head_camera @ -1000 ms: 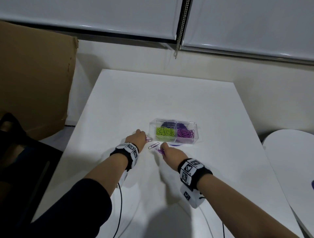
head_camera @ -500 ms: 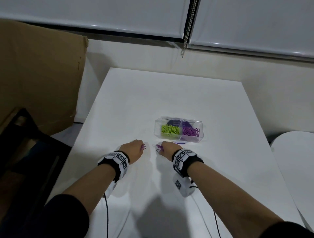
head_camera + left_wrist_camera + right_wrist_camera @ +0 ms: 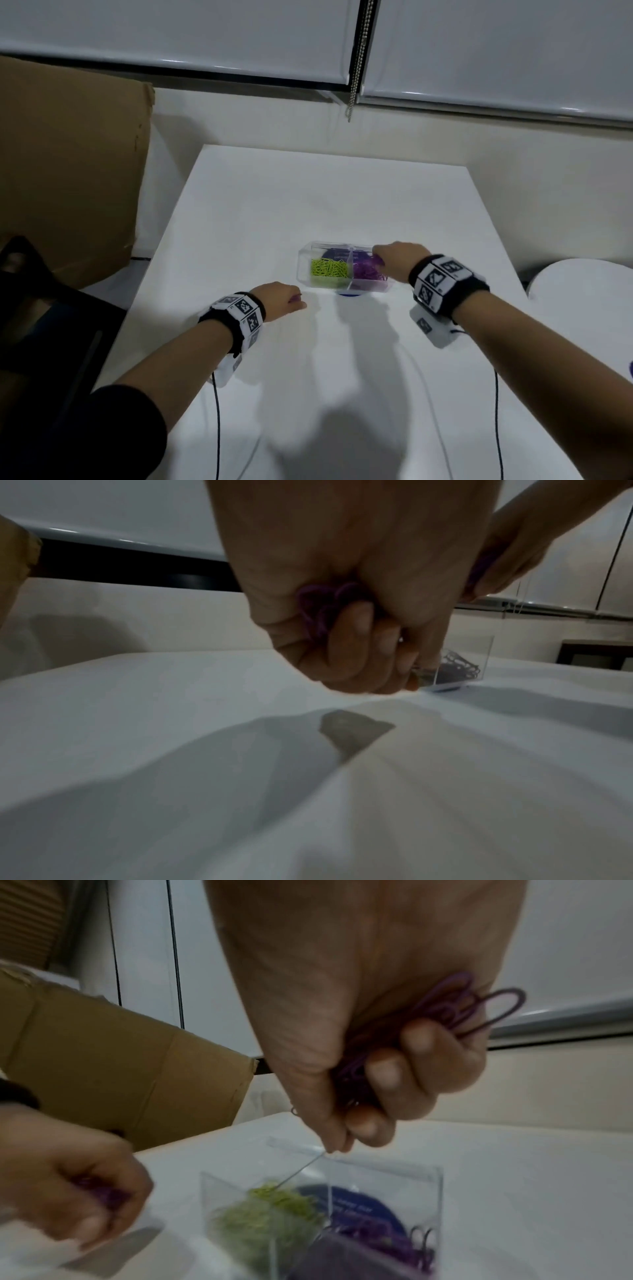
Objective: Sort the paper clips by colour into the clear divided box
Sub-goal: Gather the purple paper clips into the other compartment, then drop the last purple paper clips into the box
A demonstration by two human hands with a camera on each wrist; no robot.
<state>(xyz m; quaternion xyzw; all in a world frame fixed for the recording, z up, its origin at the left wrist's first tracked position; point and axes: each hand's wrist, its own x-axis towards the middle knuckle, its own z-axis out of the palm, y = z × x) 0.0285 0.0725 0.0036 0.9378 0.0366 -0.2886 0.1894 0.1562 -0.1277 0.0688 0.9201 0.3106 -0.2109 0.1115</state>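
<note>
The clear divided box stands mid-table, green clips in its left cell and purple clips in its right cell. My right hand hovers over the purple cell, fingers curled round a bunch of purple clips. My left hand sits just above the table, left of the box's near corner, fisted round several purple clips. In the right wrist view the box lies right under my right hand, with my left hand at lower left.
A large brown cardboard sheet leans at the table's left. A dark chair is at the near left. A round white table sits to the right. Wrist cables trail over the near tabletop. A blue disc shows under the box.
My right hand has lifted off the table with purple clips and moved right and forward over the box's purple cell. The left hand stays near its spot, still fisted on its clips.
</note>
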